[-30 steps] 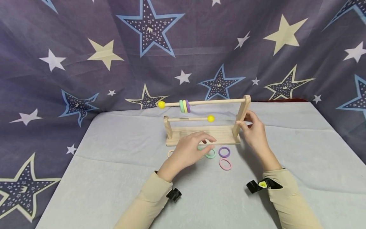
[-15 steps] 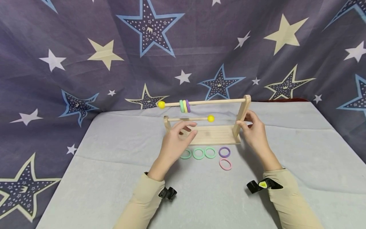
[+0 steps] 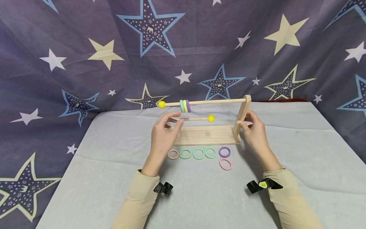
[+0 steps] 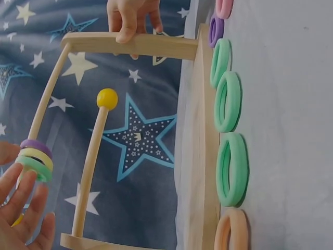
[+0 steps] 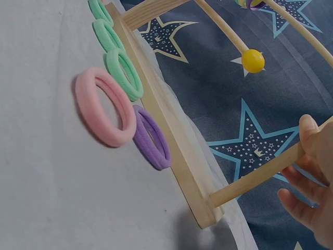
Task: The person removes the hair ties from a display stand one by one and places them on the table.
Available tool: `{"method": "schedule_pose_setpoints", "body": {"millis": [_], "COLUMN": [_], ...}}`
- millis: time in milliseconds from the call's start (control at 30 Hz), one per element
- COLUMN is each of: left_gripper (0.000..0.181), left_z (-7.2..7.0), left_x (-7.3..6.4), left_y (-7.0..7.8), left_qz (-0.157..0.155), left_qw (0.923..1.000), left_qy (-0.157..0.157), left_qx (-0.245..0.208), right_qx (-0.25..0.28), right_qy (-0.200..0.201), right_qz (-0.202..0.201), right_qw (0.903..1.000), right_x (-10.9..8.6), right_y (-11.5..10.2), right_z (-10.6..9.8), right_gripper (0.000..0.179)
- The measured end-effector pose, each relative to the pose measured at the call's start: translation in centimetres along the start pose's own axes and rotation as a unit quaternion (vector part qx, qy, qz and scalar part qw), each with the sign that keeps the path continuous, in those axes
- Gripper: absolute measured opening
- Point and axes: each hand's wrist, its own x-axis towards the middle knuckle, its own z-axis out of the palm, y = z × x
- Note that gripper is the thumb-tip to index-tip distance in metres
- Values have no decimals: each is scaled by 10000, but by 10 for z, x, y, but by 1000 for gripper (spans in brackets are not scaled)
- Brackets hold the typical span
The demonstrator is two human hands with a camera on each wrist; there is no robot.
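Observation:
The wooden stand point(image 3: 206, 135) has two rods, each tipped with a yellow ball. Its tall end post point(image 3: 242, 116) is pinched between the thumb and fingers of my right hand point(image 3: 254, 128). Green, yellow and purple hair ties point(image 3: 185, 106) hang side by side on the upper rod point(image 3: 217, 101). My left hand point(image 3: 164, 135) hovers at the stand's left end, fingers loosely bent and holding nothing. In the left wrist view its fingertips point(image 4: 27, 179) appear close to the green hair tie on the rod; contact is unclear. The hand hides the short post in the head view.
Along the stand's front edge lie a peach hair tie point(image 3: 173, 158), three green hair ties point(image 3: 198, 159) and a purple one point(image 3: 224, 157). A pink hair tie point(image 5: 86, 104) lies nearer me. Behind the grey-covered table point(image 3: 200, 197) hangs a star-patterned cloth point(image 3: 183, 38).
My left hand has moved left and up from above the loose hair ties to the rods' left end, uncovering the peach and green ones. The right hand has kept its grip on the post.

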Motion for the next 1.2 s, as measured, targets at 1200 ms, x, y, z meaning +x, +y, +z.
{"method": "schedule_pose_setpoints", "body": {"millis": [1200], "left_gripper": [16], "left_z": [15], "left_x": [17], "left_y": [4], "left_qz": [-434], "left_qw": [9985], "left_qy": [-130], "left_qx": [316], "right_qx": [93], "right_qy": [7], "right_qz": [46], "right_qw": [9999], "right_x": [1], "right_y": [-2], "right_z": [-1], "right_gripper": [43]}}
